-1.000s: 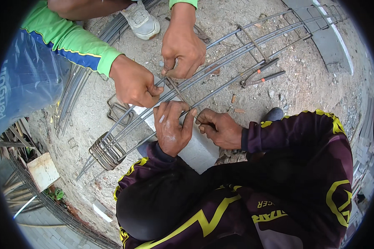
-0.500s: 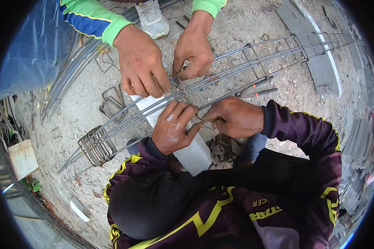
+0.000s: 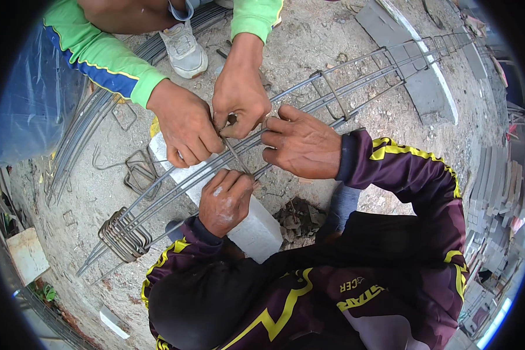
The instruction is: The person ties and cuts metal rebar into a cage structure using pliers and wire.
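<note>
A long rebar cage (image 3: 181,185) of thin steel bars runs diagonally across the ground in front of me. My left hand (image 3: 224,201) is closed at the near end of a stirrup (image 3: 237,156), its fingertips pinching beside the lower bar. Further right, my right hand (image 3: 304,143) lies over the bars with fingers curled round them; the fingertips are partly hidden. Opposite me, a co-worker's hand (image 3: 186,123) rests on the far bars, and their other hand (image 3: 239,100) pinches at the stirrup's far end. What those fingertips hold is too small to make out.
A pale block (image 3: 256,230) lies under the cage. Bunched stirrups (image 3: 124,234) hang at its left end, with loose stirrups (image 3: 140,172) nearby. Long bars (image 3: 79,146) curve along the left beside blue sheeting (image 3: 32,96). Grey boards (image 3: 399,64) lie under the cage's right end.
My right hand has left the lower bar, moving up onto the cage. My left hand stays by the stirrup's near end. The co-worker's hands remain at its far end. The whole view has shifted slightly.
</note>
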A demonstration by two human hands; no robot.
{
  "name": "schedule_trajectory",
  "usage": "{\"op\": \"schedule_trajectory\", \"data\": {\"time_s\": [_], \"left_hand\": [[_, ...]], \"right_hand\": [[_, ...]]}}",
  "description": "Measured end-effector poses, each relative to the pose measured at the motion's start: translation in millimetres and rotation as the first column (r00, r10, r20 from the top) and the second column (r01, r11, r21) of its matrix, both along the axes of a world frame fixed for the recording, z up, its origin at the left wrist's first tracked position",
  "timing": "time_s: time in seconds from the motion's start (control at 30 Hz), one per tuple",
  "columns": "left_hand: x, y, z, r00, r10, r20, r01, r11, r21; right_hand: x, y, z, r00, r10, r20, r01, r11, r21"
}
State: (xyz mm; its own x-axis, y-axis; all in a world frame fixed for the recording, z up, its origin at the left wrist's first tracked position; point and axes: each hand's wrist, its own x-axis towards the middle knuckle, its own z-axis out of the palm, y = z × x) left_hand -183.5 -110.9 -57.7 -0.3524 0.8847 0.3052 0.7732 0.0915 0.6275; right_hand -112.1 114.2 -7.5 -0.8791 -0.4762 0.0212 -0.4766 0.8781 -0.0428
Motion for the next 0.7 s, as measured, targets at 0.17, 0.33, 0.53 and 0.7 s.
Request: {"op": "schedule_trajectory", "data": {"time_s": [0.17,0.33,0.53,0.7], "left_hand": [[0,-3,10,0.995,0.091,0.05,-0.09,0.996,-0.016],[8,11,-1,0.991,0.068,0.119,-0.068,0.998,-0.005],[10,-7,2,0.984,0.156,0.086,-0.151,0.987,-0.061],[11,0,6,0.997,0.074,-0.002,-0.074,0.996,0.042]], "right_hand": [[5,-8,-19,0.995,-0.041,-0.092,0.031,0.994,-0.104],[30,17,-26,0.987,-0.015,-0.162,0.005,0.998,-0.062],[18,11,-35,0.996,-0.009,-0.091,-0.017,0.958,-0.285],[2,11,-50,0.953,-0.001,0.304,0.071,0.973,-0.22]]}}
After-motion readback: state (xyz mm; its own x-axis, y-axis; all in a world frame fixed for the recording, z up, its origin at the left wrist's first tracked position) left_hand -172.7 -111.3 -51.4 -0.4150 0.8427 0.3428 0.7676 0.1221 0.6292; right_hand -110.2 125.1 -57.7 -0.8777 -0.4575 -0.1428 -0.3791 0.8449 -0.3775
